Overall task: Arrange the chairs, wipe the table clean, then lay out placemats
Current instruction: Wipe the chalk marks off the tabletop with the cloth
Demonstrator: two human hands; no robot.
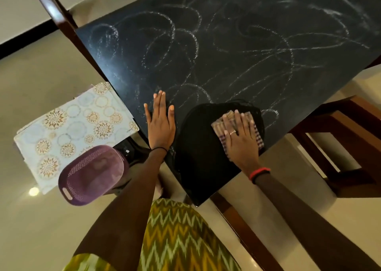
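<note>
We note folded striped cloth [216,126] flat on black table [247,44], near closest corner. Stripes point away from person; long axis unclear under hand. Right hand [241,139] presses it, fingers straight, slightly spread. Left hand [160,126] flat on tabletop beside it, fingers together, thumb out. Placemats [72,126] stacked left of table, long axis angled toward table edge.

One table [226,54], one cloth [217,125], one purple basket [90,176], two chairs [346,139] — and one stack of placemats [76,126].
</note>
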